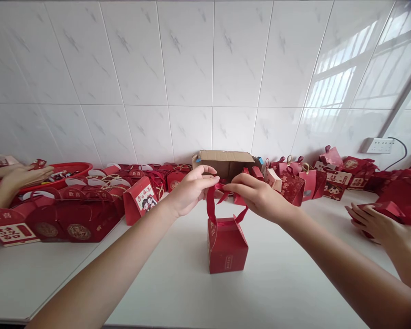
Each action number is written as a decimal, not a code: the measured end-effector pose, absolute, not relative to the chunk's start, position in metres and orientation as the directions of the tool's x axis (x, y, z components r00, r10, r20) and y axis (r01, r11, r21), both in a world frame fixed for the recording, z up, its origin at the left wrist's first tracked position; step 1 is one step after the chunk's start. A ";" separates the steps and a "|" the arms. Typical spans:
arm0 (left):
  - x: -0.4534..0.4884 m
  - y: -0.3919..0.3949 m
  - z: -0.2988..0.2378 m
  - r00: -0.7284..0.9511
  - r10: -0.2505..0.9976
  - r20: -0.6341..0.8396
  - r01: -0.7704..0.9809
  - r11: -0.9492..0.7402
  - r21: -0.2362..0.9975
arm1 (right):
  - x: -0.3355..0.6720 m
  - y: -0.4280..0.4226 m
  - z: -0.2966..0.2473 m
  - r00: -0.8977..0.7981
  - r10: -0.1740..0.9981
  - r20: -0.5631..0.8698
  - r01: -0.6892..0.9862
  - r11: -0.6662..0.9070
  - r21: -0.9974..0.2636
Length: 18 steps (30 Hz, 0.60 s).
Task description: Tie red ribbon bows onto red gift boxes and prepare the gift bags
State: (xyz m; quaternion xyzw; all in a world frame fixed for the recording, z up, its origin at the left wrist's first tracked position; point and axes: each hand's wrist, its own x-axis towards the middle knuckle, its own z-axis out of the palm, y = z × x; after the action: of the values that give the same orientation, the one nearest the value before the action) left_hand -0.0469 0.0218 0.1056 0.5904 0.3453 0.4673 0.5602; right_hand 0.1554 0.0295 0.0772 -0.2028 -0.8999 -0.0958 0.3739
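Observation:
A small red gift box (pixel 227 245) stands upright on the white counter (pixel 178 283) in front of me. A red ribbon (pixel 212 201) rises from its top in loops. My left hand (pixel 192 188) pinches the ribbon on the left side, fingers closed. From the right, my right hand (pixel 255 194) pinches the same ribbon, fingers closed. Both hands meet just above the box.
Many red gift boxes and bags (pixel 75 214) crowd the counter's left side, and more red bags (pixel 315 180) stand at the right. An open cardboard carton (pixel 222 161) stands against the tiled wall. Other people's hands are at the far left (pixel 20 176) and at the far right (pixel 380 224). A wall socket (pixel 378 145) is mounted right.

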 end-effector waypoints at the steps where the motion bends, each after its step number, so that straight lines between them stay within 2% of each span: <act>1: -0.047 0.023 0.105 0.332 0.932 0.143 -0.134 -0.103 0.986 | 0.156 0.030 0.076 -0.665 0.283 0.691 0.472 0.876 0.097; 3: -0.048 0.026 0.103 0.373 0.919 0.125 -0.167 -0.066 0.984 | 0.156 0.030 0.075 -0.688 0.272 0.672 0.512 0.839 0.185; 6: -0.049 0.027 0.100 0.434 0.884 0.177 -0.181 -0.107 0.978 | 0.155 0.030 0.073 -0.658 0.271 0.703 0.521 0.838 0.163; 9: -0.047 0.022 0.095 0.308 0.871 0.382 -0.016 -0.397 0.918 | 0.152 0.030 0.067 -0.559 0.286 0.778 0.487 0.873 0.029; 11: -0.046 0.017 0.091 0.198 0.786 0.585 0.224 -0.617 0.754 | 0.151 0.030 0.061 -0.448 0.309 0.839 0.475 0.877 -0.070; 13: -0.047 0.013 0.089 0.163 0.649 0.743 0.427 -0.725 0.540 | 0.151 0.029 0.055 -0.319 0.363 0.875 0.511 0.844 -0.163; 15: -0.052 0.012 0.088 0.143 0.544 0.827 0.555 -0.735 0.389 | 0.156 0.027 0.049 -0.194 0.424 0.885 0.554 0.791 -0.258; 18: -0.076 0.014 0.083 0.071 0.509 0.858 0.703 -0.635 0.319 | 0.176 0.021 0.034 -0.090 0.528 0.844 0.599 0.706 -0.378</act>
State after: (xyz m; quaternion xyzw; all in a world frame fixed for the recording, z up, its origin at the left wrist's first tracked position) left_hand -0.0757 0.0140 0.0832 0.7262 0.4174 0.5388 -0.0900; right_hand 0.1764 0.0208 0.0344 -0.3820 -0.7376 -0.0316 0.5559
